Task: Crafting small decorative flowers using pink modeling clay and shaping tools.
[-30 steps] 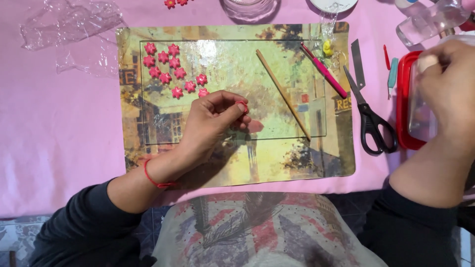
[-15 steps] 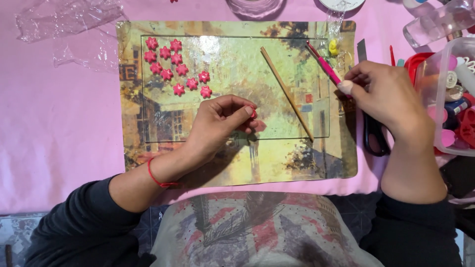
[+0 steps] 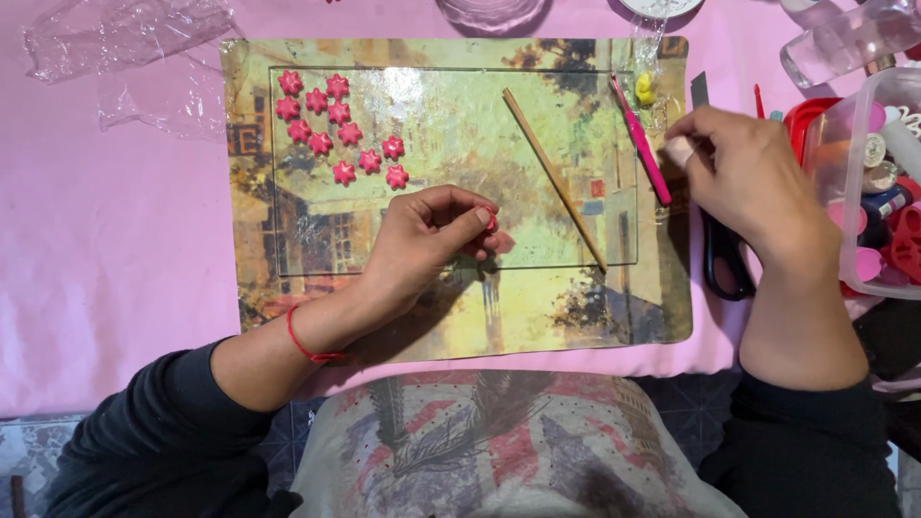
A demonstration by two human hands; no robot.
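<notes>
Left hand rests on the clear glass work sheet, which lies on a painted street-scene placemat. Thumb and fingers are pinched together on a small pink clay piece; only a sliver of pink shows between the fingertips, so its shape cannot be told.

Right hand hovers at the mat's right edge, thumb and forefinger closed near the lower end of a pink-handled tool. Whether it actually grips the handle, or holds anything at all, I cannot tell. Black scissors lie partly under this hand.

Eleven finished pink clay flowers sit in a cluster at the upper left of the sheet, apart from both hands. A wooden stick lies diagonally between the hands. A clear plastic box of craft supplies stands at far right; crumpled plastic wrap lies upper left on the pink cloth.

Judgement: the clay piece looks very light and soft, easily dented or smeared. Hold it lightly by its edges with fingertips, not flat faces; it is likely to stick slightly to skin and glass.
</notes>
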